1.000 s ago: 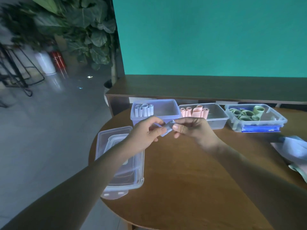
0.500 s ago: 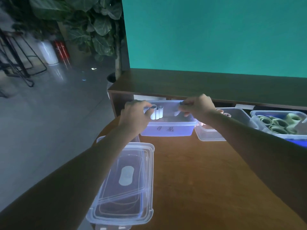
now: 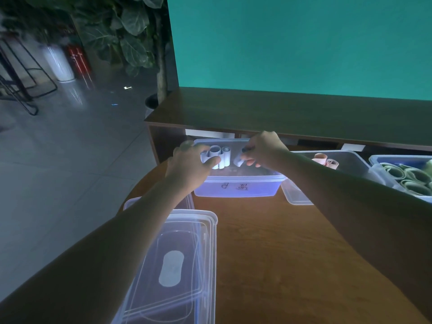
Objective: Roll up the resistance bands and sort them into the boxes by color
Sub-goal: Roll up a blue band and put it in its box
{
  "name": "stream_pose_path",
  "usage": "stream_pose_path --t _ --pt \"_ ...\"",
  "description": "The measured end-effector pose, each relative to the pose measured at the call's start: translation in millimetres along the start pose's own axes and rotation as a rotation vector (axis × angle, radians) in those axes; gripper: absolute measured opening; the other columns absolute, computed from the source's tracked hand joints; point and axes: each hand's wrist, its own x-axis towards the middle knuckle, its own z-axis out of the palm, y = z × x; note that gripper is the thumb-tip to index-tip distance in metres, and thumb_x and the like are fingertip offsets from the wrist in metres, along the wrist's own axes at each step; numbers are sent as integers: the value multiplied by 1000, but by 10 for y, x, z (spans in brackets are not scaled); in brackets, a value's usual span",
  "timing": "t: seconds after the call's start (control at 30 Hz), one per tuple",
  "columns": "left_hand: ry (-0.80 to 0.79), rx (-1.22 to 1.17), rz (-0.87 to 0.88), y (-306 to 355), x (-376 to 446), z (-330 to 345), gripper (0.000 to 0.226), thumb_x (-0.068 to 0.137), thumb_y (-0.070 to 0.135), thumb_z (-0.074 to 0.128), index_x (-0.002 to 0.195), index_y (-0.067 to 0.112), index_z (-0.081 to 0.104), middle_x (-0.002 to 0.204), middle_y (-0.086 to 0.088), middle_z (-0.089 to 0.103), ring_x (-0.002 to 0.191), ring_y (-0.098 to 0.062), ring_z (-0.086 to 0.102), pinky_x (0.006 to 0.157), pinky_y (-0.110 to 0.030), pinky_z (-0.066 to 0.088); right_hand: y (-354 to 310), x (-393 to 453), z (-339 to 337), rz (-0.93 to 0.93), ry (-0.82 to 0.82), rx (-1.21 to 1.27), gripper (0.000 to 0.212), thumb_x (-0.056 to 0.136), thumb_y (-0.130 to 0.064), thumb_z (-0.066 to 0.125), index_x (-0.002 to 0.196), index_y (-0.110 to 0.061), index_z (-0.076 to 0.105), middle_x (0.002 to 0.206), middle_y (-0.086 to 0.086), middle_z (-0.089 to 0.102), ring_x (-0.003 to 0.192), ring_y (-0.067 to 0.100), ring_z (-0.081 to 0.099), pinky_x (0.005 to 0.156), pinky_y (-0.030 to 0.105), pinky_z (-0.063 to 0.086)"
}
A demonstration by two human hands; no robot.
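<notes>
Both my hands reach into the clear box at the far left of the round wooden table. My right hand pinches a rolled pale blue band just inside that box. My left hand rests its fingers against the row of rolled pale blue bands standing at the box's left end. To the right stand a box with pink rolls and a box with green rolls.
Stacked clear lids lie at the table's near left edge. A dark wooden shelf runs behind the boxes under a teal wall. A potted plant and metal stools stand on the tiled floor to the left.
A second ago both hands held the blue roll above the table in front of the boxes. They have since moved forward into the blue box, the right carrying the roll.
</notes>
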Motion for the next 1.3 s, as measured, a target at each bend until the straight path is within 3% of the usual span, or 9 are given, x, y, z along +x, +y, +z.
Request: stream_pose_path --t 0.07,0.17,0.27,0.47,0.57,0.73,0.9,1.03,1.3 --pt "-5 -33 2 -37 20 41 76 74 76 41 128 29 66 132 -7 59 119 -29 54 96 -51 50 -23 45 27 0 -14 -54 14 91 -17 72 94 -4 77 72 1 73 45 -4 61 60 22 57" --pt "-13 -39 -12 -79 36 65 78 72 78 39 126 28 67 134 -7 58 120 -30 55 96 -52 51 -36 120 66 -1 -48 -146 19 92 -21 73 97 -3 77 79 5 76 70 9 73 81 36 61" --pt "-25 -29 -17 -76 30 62 70 77 73 44 125 27 68 137 -8 57 122 -30 54 97 -52 50 -24 182 101 -10 -42 -177 19 94 -25 69 88 -9 78 76 2 76 79 14 73 85 39 60" --pt "-41 -21 -16 -46 24 50 67 77 68 46 122 24 69 135 -10 55 117 -32 55 94 -52 51 -35 233 182 -1 3 -148 27 91 -32 66 82 -9 77 72 -1 75 74 15 71 73 30 58" --pt "-40 -19 -7 -41 17 47 68 78 68 46 123 22 69 137 -10 55 119 -32 55 94 -53 51 -31 234 214 13 33 -139 30 91 -37 66 80 -10 76 70 -2 73 69 15 67 54 22 46" --pt "-42 15 18 -59 33 57 52 90 57 60 125 20 68 139 -11 52 123 -32 51 98 -53 48 -22 216 208 32 23 -141 31 92 -38 65 83 -9 74 71 -3 72 60 7 59 47 19 33" --pt "-34 29 27 -54 35 47 62 83 63 53 123 19 69 133 -12 55 117 -32 55 93 -54 51 -29 249 226 51 9 -123 33 93 -38 66 90 -7 75 81 2 76 67 13 62 52 19 43" --pt "-35 44 36 -53 37 43 60 85 62 56 123 19 68 134 -12 54 119 -32 53 94 -55 49 -3 245 256 62 104 9 24 85 -26 77 83 -2 75 77 8 76 75 20 75 76 32 62" --pt "-40 49 21 -11 23 29 47 94 52 61 127 20 67 146 -10 47 131 -31 46 103 -55 44 21 149 190 105 91 260 21 80 -18 85 77 -6 68 71 8 76 61 13 74 71 27 62"
